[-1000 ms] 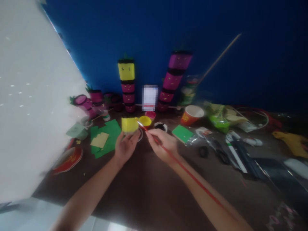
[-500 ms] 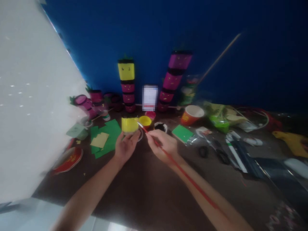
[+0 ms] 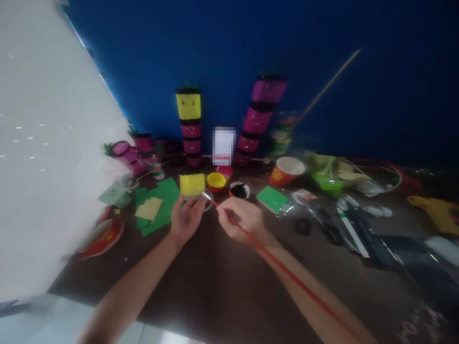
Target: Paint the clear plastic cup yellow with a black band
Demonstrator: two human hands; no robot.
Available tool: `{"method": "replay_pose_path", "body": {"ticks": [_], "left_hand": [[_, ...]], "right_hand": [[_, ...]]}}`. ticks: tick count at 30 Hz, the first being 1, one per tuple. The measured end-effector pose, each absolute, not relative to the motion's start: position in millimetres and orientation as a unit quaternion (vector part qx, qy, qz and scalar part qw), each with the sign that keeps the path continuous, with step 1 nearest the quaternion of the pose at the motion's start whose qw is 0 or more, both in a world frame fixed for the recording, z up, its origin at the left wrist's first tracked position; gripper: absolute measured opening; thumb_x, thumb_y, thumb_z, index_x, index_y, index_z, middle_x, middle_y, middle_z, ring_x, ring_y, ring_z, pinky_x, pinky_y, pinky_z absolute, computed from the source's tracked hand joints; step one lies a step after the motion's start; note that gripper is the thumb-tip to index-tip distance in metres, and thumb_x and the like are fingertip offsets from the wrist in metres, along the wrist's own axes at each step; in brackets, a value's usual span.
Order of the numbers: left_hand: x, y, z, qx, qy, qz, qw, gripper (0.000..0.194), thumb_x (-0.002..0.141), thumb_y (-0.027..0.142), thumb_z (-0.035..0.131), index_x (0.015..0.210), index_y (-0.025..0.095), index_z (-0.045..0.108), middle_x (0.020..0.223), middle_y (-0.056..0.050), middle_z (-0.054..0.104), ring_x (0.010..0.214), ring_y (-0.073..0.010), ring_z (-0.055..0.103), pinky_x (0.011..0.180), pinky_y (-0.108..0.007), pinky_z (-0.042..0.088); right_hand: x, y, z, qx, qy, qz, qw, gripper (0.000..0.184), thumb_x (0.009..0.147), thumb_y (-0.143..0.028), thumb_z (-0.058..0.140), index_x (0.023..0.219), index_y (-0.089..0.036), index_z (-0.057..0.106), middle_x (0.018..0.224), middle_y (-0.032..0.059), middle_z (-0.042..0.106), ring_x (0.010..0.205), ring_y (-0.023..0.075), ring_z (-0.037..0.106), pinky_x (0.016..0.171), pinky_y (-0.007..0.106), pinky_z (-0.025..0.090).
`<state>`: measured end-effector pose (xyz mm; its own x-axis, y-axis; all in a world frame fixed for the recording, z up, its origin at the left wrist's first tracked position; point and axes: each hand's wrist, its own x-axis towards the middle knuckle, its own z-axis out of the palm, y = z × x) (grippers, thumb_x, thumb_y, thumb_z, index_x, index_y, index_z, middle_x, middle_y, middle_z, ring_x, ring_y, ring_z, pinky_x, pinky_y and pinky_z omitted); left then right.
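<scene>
My left hand [image 3: 187,219] is closed around the lower part of a small yellow-painted cup-like piece [image 3: 192,184], whose bottom band looks pale. In my right hand [image 3: 241,220] is a long red-handled paintbrush [image 3: 283,263], pinched near its bristle end. The brush tip meets the lower right side of the yellow piece. Just behind the hands stand a pot of yellow paint [image 3: 216,181], a pot of black paint [image 3: 239,190] and a pink pot [image 3: 224,171]. A clear round rim [image 3: 208,199] shows partly behind my left fingers.
Stacked painted cups, a yellow-topped tower [image 3: 189,105] and a purple tower [image 3: 257,119], stand against the blue wall, with a phone [image 3: 224,145] between them. Green sheets [image 3: 168,210] lie left. Rightward are a red-and-white cup [image 3: 287,171], scissors [image 3: 328,229] and a yellow glue gun [image 3: 435,210].
The paintbrush tip has moved down from the upper right edge of the yellow piece to its lower right side. The piece has shifted slightly left in my left hand.
</scene>
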<state>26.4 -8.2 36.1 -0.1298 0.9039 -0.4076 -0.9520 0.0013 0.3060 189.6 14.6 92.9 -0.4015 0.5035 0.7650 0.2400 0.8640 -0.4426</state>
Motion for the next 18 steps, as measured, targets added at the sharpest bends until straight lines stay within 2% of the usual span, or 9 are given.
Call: {"method": "replay_pose_path", "body": {"ticks": [5,14,18], "left_hand": [[25,-9,37,-0.050,0.257,0.693,0.672,0.047,0.090,0.040,0.036,0.111,0.002,0.054,0.095,-0.019,0.069,0.093,-0.0205,0.068,0.081,-0.025,0.055],[25,-9,38,-0.054,0.264,0.683,0.679,0.048,0.090,0.042,0.036,0.112,0.003,0.054,0.095,-0.018,0.069,0.091,-0.0194,0.068,0.078,-0.024,0.056],[26,-10,39,-0.050,0.271,0.688,0.671,0.046,0.090,0.040,0.036,0.107,0.002,0.056,0.095,-0.019,0.069,0.091,-0.0197,0.068,0.080,-0.025,0.055]], "right_hand": [[188,19,88,-0.256,-0.776,0.155,0.555,0.011,0.080,-0.010,0.059,0.087,-0.017,0.064,0.082,0.0047,0.069,0.074,0.0125,0.065,0.069,0.024,0.054],[184,22,82,-0.271,-0.740,0.191,0.585,0.018,0.077,-0.008,0.059,0.089,-0.019,0.067,0.078,0.0028,0.072,0.064,0.0119,0.067,0.062,0.023,0.056],[183,21,83,-0.263,-0.749,0.186,0.579,0.017,0.077,-0.008,0.058,0.087,-0.018,0.067,0.078,0.0036,0.072,0.066,0.0123,0.067,0.063,0.023,0.057]]}}
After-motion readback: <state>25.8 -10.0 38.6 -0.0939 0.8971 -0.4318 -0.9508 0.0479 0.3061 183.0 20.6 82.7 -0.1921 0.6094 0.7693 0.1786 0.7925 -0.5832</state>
